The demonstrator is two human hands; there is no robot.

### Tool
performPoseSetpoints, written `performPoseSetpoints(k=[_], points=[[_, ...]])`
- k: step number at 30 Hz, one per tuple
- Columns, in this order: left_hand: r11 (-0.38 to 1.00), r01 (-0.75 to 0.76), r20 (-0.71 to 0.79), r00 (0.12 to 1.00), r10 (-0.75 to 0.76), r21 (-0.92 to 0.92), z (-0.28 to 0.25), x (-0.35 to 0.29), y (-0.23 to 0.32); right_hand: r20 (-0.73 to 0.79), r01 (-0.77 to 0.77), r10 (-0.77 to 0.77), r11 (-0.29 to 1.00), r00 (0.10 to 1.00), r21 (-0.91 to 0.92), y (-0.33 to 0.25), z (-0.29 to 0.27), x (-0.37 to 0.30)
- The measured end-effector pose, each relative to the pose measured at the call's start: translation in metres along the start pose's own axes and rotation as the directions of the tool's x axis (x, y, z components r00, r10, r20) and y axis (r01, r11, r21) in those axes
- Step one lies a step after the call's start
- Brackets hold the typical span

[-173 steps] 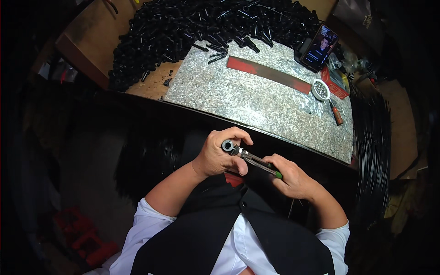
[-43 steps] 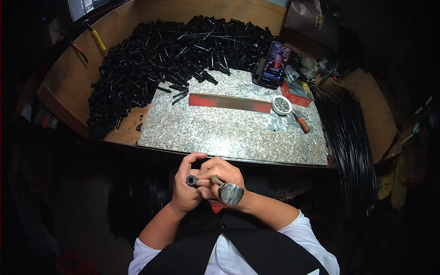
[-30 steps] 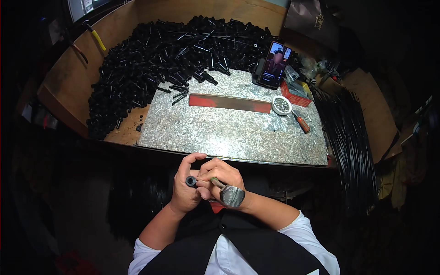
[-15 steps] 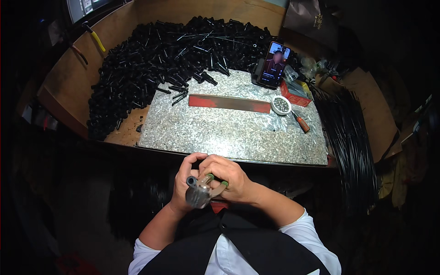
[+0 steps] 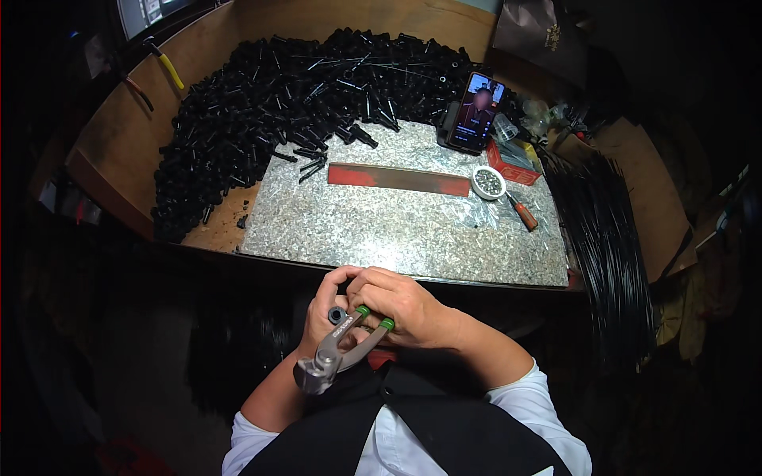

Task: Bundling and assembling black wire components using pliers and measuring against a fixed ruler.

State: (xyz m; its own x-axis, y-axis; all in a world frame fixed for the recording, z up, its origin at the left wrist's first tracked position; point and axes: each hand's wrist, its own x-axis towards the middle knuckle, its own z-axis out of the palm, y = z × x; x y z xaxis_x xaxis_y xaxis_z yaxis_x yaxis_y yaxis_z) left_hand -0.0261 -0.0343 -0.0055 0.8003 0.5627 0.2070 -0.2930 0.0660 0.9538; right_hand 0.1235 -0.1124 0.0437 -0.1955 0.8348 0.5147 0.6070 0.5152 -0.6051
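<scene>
Your right hand [image 5: 401,305] grips 1 pair of pliers [image 5: 337,353]; left hand [image 5: 327,313] pinches 1 black tube [image 5: 337,316], prob. hollow.

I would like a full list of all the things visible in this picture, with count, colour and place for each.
black tubes: a large heap, black, back left of the bench
granite slab: one, speckled grey, middle of the bench
flat bar: one, red, lying on the slab
round tin: one, white, right of the bar
screwdriver: one, reddish handle, beside the tin
phone: one, screen lit, propped upright behind the slab
thin rods: a bundle, black, right side
hammer: one, yellow handle, far left
pliers: one, grey with green handle tips, in the right hand
small tube: one, black, in the left hand
left hand; right hand: below the slab edge
</scene>
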Motion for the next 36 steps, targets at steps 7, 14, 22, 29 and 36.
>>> performPoseSetpoints(k=[7, 14, 22, 29, 36], points=[[0.987, -0.058, 0.012, 0.998, 0.057, 0.147, -0.003, 0.000, -0.005, -0.083, -0.092, 0.111, 0.975, 0.990, 0.204, 0.001, 0.007, -0.001], [0.994, -0.053, 0.012, 0.999, 0.052, 0.095, -0.002, 0.001, 0.000, -0.124, -0.110, 0.139, 0.970, 0.983, 0.216, 0.002, 0.015, -0.005], [0.992, -0.105, -0.082, 0.990, 0.110, 0.068, 0.001, 0.002, -0.006, -0.172, -0.188, 0.238, 0.945, 0.956, 0.267, -0.002, 0.019, -0.006], [0.967, -0.063, -0.045, 0.996, 0.076, 0.246, -0.002, 0.002, 0.003, -0.212, -0.103, 0.139, 0.979, 0.967, 0.176, -0.006, 0.023, -0.005], [0.974, -0.122, -0.013, 0.992, 0.127, 0.189, -0.004, -0.001, 0.006, -0.250, -0.129, 0.175, 0.973, 0.952, 0.189, -0.004, 0.031, -0.004]])
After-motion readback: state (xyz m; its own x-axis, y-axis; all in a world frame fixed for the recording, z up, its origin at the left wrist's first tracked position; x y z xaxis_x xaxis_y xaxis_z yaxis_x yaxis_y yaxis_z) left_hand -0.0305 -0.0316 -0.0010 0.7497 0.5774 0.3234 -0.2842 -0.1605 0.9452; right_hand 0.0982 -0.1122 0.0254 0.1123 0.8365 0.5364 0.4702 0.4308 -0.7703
